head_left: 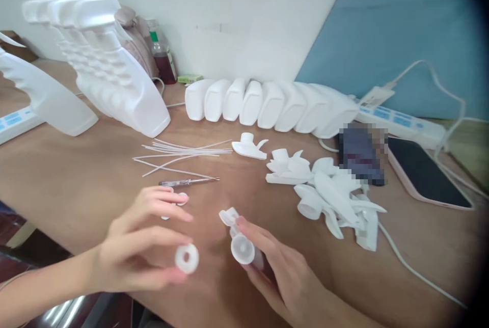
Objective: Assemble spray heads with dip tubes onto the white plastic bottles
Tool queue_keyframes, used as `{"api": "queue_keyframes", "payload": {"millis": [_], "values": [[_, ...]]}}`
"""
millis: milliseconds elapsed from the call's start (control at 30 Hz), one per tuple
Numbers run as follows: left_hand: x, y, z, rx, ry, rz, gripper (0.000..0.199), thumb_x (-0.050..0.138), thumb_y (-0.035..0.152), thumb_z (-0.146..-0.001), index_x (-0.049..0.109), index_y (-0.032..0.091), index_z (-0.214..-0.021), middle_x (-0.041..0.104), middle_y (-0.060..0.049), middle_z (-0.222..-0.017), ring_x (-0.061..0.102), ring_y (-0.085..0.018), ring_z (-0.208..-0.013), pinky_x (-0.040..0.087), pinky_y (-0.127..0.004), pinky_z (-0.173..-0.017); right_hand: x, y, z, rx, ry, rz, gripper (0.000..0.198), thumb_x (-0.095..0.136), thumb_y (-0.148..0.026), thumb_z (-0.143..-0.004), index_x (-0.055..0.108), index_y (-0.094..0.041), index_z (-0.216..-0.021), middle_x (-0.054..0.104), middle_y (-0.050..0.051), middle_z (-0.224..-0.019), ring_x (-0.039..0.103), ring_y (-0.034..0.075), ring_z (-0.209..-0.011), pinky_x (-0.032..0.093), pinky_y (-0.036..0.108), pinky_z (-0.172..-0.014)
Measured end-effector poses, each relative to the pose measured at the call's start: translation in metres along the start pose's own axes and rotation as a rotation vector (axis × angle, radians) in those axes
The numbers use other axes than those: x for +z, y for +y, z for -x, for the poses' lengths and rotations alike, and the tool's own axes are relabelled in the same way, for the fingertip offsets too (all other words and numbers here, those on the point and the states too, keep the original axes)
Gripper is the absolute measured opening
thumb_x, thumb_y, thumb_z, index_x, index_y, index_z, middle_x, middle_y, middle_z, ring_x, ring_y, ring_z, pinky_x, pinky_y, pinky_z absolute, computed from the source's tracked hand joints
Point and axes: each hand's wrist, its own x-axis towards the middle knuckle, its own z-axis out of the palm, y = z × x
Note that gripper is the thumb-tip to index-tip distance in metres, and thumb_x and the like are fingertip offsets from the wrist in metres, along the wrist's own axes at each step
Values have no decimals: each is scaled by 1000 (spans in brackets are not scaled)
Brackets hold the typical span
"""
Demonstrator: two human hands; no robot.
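Between the thumb and index finger of my left hand point(143, 246) is a small white ring point(187, 258) with a hole through its middle. My right hand point(280, 267) grips a white plastic spray trigger head point(243, 249), its round open end facing up toward me. A gap separates the ring from that end. Beyond my left fingers lie a few small white round pieces point(182, 198), partly hidden by the hand. Behind them rest a clear-handled screwdriver point(187, 182) and several thin white tubes point(183, 151).
Loose white plastic parts point(336, 190) are heaped on the right, near a phone point(428, 172) and a power strip point(405, 121). White moulded shells stand in a row point(271, 106) at the back and in a stack point(114, 68) at left. A bottle point(164, 60) stands by the wall.
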Motion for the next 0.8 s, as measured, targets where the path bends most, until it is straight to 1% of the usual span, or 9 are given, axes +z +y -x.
{"api": "queue_keyframes", "payload": {"millis": [67, 100, 167, 267, 367, 433, 533, 700, 800], "values": [[22, 1, -27, 135, 13, 21, 24, 66, 35, -72, 60, 24, -92, 64, -5, -90, 56, -23, -102, 44, -43, -90, 2, -3, -6, 161, -32, -156, 42, 44, -14, -86, 34, -20, -126, 60, 8, -114, 62, 15, -97, 53, 22, -78], [32, -1, -39, 168, 19, 28, 23, 66, 35, -73, 60, 24, -92, 64, -5, -91, 56, -23, -102, 44, -42, -90, 3, -3, -8, 230, -24, -213, 38, 45, -16, -86, 37, -21, -122, 62, 6, -110, 64, 14, -90, 53, 22, -75], [50, -8, -56, 193, 30, 42, 20, 64, 34, -75, 59, 24, -92, 64, -4, -92, 57, -22, -101, 43, -40, -90, 4, -1, -13, 319, 21, -279, 32, 49, -20, -85, 41, -23, -116, 63, 3, -103, 64, 13, -83, 53, 22, -73], [65, -20, -65, 180, 32, 85, 19, 63, 34, -76, 58, 23, -92, 64, -5, -92, 58, -22, -100, 42, -40, -89, 6, 4, -16, 379, 68, -353, 32, 53, -24, -84, 41, -24, -113, 64, 3, -102, 64, 14, -87, 53, 24, -75], [69, -30, -62, 142, -6, 153, 20, 60, 32, -78, 57, 22, -95, 63, -7, -95, 56, -23, -102, 41, -42, -90, 10, 6, -20, 390, 126, -396, 40, 54, -22, -84, 33, -23, -118, 62, 6, -109, 62, 17, -98, 52, 28, -82], [69, -33, -59, 122, -29, 198, 22, 60, 28, -79, 55, 21, -99, 62, -8, -96, 55, -22, -101, 42, -41, -90, 14, 7, -23, 390, 195, -394, 43, 53, -19, -83, 31, -22, -120, 61, 8, -113, 60, 18, -103, 51, 30, -86], [69, -34, -58, 91, -51, 249, 28, 59, 23, -79, 53, 19, -106, 60, -9, -100, 55, -21, -101, 44, -38, -88, 18, 8, -30, 417, 274, -431, 43, 56, -15, -80, 35, -22, -117, 61, 7, -112, 60, 18, -102, 52, 29, -86], [71, -34, -61, 63, -62, 237, 35, 56, 23, -82, 49, 21, -115, 58, -11, -107, 54, -21, -102, 46, -37, -86, 18, 8, -38, 519, 330, -543, 34, 60, -13, -76, 44, -23, -104, 64, 3, -105, 63, 16, -96, 54, 29, -82], [72, -35, -61, 80, -67, 259, 39, 56, 19, -81, 45, 22, -118, 58, -10, -108, 53, -21, -103, 46, -37, -86, 18, 7, -36, 488, 374, -537, 35, 61, -15, -76, 43, -23, -105, 63, 3, -103, 62, 16, -96, 53, 28, -82]]}}
